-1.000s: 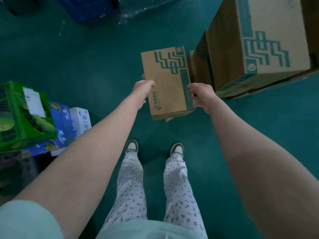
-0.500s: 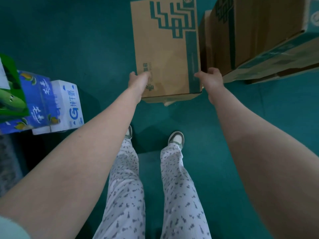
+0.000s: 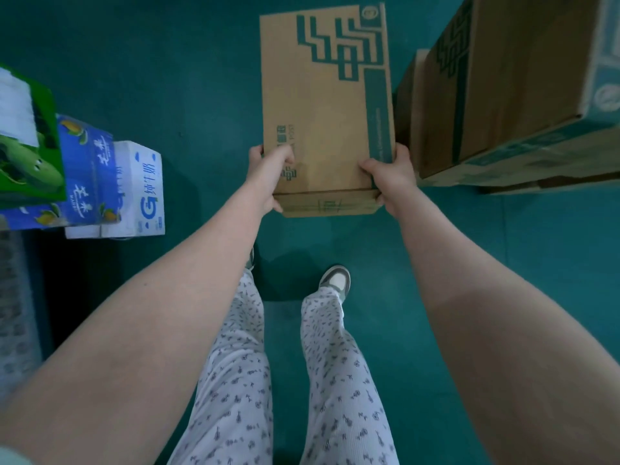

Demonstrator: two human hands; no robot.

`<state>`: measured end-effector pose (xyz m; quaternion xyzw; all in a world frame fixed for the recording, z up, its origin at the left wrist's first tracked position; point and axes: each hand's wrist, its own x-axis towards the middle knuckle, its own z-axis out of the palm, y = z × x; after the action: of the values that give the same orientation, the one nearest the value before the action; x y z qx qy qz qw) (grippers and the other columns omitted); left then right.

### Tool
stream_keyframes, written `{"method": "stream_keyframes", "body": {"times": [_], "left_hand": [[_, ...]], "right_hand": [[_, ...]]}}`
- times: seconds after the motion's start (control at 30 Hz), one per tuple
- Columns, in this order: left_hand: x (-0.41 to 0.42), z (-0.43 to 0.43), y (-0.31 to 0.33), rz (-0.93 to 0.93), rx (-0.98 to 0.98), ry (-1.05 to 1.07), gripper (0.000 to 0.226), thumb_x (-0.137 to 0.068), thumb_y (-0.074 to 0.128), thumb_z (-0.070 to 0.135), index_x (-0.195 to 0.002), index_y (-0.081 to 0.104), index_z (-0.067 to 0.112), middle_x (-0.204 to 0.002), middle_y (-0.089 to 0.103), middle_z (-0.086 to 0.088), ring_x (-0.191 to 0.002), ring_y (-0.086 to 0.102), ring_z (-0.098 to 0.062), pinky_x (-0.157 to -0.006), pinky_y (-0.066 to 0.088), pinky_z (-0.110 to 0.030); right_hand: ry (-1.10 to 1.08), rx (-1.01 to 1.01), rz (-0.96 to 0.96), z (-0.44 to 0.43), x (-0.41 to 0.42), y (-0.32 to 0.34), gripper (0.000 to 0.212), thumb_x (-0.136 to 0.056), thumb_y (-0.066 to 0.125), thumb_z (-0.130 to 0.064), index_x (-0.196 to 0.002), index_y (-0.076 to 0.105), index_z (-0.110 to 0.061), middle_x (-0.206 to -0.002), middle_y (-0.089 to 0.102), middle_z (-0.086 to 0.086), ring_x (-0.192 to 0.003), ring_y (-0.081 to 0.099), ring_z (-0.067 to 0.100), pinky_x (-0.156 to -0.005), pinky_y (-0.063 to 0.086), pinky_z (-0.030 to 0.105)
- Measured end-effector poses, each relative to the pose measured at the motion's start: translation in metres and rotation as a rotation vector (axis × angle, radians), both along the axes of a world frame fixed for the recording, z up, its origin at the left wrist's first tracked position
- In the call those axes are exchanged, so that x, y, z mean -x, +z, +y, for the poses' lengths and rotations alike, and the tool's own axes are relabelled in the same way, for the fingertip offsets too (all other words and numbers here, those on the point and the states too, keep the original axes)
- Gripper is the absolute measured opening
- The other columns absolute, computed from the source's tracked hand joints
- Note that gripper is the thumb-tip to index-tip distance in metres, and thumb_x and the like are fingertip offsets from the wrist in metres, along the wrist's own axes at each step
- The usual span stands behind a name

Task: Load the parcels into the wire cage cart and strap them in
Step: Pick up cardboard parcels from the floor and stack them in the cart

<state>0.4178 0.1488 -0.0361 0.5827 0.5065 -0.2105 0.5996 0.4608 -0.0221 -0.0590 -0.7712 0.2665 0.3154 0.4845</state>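
Head-worn view, steeply downward — hands (image 3: 335,172) close, floor (image 3: 167,78) below

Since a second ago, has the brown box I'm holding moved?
Yes. The brown box has risen toward the camera, larger against the stacked cartons; left hand and right hand grip its near end.

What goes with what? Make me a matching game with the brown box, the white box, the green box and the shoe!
Things:
1. flat cardboard box
2. white carton
3. green box
4. shoe

Places:
A. at the picture's left edge, with a white label
B. gripped by the left hand and right hand
C. right beside the blue box
D. standing on the teal floor

Pairs: 1-B, 2-C, 3-A, 4-D
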Motion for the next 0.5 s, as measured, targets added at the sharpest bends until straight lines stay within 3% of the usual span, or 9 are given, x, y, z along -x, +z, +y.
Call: {"method": "stream_keyframes", "body": {"times": [0.1,0.23,0.33,0.5], "left_hand": [[0.0,0.007,0.037,-0.032,-0.004,0.019,0.06,-0.085,0.051,0.016,-0.139,0.026,0.019,-0.122,0.033,0.003,-0.116,0.032,-0.022,-0.092,0.035,-0.069],[-0.001,0.02,0.094,-0.075,-0.002,0.066,0.059,-0.085,0.051,0.016,-0.138,0.026,0.02,-0.14,0.033,-0.002,-0.128,0.032,-0.028,-0.095,0.033,-0.071],[0.002,0.032,0.134,-0.102,-0.015,0.104,0.057,-0.084,0.05,0.015,-0.136,0.028,0.018,-0.142,0.034,-0.005,-0.13,0.033,-0.032,-0.094,0.034,-0.071],[0.017,0.058,0.195,-0.144,-0.054,0.182,0.056,-0.084,0.051,0.017,-0.136,0.03,0.017,-0.137,0.037,-0.005,-0.127,0.035,-0.032,-0.094,0.034,-0.071]], "right_hand": [[0.038,-0.014,-0.019,0.009,-0.006,0.036,0.066,-0.084,0.064,-0.027,-0.142,0.032,-0.02,-0.131,0.052,0.003,-0.117,0.052,0.026,-0.098,0.045,0.049],[0.064,-0.04,-0.059,0.024,-0.017,0.092,0.062,-0.085,0.064,-0.026,-0.139,0.034,-0.018,-0.124,0.052,0.001,-0.112,0.053,0.024,-0.098,0.046,0.046],[0.12,-0.039,-0.066,0.037,-0.021,0.135,0.062,-0.088,0.063,-0.027,-0.141,0.032,-0.019,-0.116,0.05,-0.002,-0.104,0.052,0.019,-0.093,0.049,0.041],[0.196,-0.064,-0.077,0.073,-0.024,0.2,0.058,-0.088,0.062,-0.028,-0.138,0.034,-0.018,-0.121,0.051,0.002,-0.102,0.052,0.02,-0.095,0.048,0.043]]}}
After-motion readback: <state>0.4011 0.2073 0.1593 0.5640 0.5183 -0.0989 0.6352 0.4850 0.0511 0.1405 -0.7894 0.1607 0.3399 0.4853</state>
